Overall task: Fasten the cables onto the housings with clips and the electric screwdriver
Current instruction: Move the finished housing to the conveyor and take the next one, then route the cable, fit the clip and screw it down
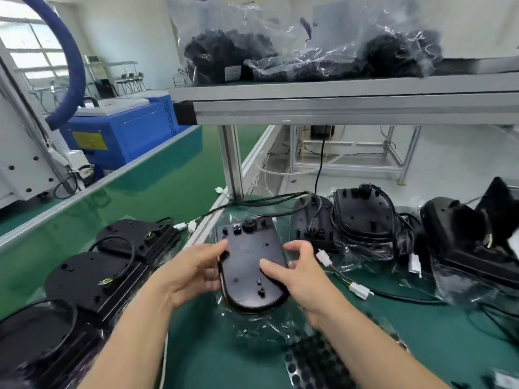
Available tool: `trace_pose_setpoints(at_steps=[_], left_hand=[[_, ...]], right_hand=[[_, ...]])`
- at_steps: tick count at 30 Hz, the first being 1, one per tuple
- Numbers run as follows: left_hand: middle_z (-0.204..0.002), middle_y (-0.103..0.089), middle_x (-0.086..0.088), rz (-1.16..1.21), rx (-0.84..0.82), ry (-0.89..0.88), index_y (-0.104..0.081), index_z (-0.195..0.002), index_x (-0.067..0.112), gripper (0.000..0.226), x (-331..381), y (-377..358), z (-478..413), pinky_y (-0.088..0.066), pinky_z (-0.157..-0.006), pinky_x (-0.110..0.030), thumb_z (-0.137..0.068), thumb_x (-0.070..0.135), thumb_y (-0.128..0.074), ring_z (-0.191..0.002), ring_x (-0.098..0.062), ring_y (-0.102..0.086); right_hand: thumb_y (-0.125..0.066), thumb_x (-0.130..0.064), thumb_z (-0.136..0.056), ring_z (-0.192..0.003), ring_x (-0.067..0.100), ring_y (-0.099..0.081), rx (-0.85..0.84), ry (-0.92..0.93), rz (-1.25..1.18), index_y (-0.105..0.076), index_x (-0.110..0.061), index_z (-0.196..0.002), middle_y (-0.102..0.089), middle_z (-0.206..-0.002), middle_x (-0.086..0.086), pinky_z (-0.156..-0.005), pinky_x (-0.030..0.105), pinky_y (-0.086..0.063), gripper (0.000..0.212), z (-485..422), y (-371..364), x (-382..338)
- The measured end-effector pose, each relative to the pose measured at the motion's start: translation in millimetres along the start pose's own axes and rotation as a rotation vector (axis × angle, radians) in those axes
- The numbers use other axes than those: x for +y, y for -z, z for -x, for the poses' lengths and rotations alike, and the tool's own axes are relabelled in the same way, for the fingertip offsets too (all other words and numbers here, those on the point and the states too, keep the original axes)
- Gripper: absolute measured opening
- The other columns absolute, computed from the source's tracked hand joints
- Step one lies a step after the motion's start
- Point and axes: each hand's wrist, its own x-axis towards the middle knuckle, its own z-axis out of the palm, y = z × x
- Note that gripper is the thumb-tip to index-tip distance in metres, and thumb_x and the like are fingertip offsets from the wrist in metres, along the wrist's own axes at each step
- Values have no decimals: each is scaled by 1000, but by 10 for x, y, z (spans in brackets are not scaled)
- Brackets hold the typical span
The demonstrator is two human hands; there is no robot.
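Observation:
A black oval housing (248,254) lies back-side up at the middle of the green bench, on clear plastic wrap. My left hand (193,270) grips its left edge, thumb on top. My right hand (297,272) grips its right edge, thumb pressed on the back face. A black cable (269,199) runs from the housing's far end toward the left, ending in white connectors (186,226). No clip or electric screwdriver is visible.
Three black housings with looped cables (92,276) lie in a row on the left conveyor. More housings with cables (365,217) crowd the right, with white connectors (358,290) nearby. A sheet of black dots (317,360) lies near me. An overhead shelf (337,99) carries bagged parts.

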Motion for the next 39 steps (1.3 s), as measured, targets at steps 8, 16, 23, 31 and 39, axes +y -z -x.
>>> trace_pose_setpoints(at_steps=[8,16,23,31,39], left_hand=[[-125,-62,8,-418,361,-627,-60,-123,43,43,-35,-522,799,-46,-102,-32,-83,55,-70,-119,-11,-58],[-129,-65,8,-1489,-483,-656,-70,-107,26,38,-313,-1408,975,-13,-123,-30,-96,58,-52,-139,-4,-40],[-111,-72,-5,-722,-534,-54,-59,-119,17,47,-677,-1327,1079,-52,-59,-21,-85,49,-67,-93,-15,-68],[-89,-73,-4,-348,-235,94,-57,-115,10,55,-923,-1405,1187,-43,-47,-24,-73,40,-75,-71,-15,-68],[-91,-73,6,-373,-333,161,-60,-118,12,61,-846,-1394,1204,-48,-57,-17,-67,40,-79,-80,-10,-71]], right_hand=[[-80,-33,-74,-103,18,-69,-335,98,206,-71,-33,-109,-72,-111,-2,-92,37,-55,37,1217,938,148],[-73,-12,-85,-105,5,-64,-865,73,651,-69,-15,-121,-72,-113,-8,-94,22,-47,37,1007,1301,6],[-74,-7,-83,-115,32,-63,-977,45,722,-68,-13,-124,-67,-124,12,-105,50,-47,42,595,1135,-229],[-72,-22,-86,-71,15,-66,-230,85,922,-73,-14,-90,-74,-81,-4,-83,42,-59,9,399,1263,-364],[-67,-23,-83,-90,32,-59,153,-111,1317,-51,-11,-99,-65,-107,11,-70,32,-43,26,429,1191,158]])
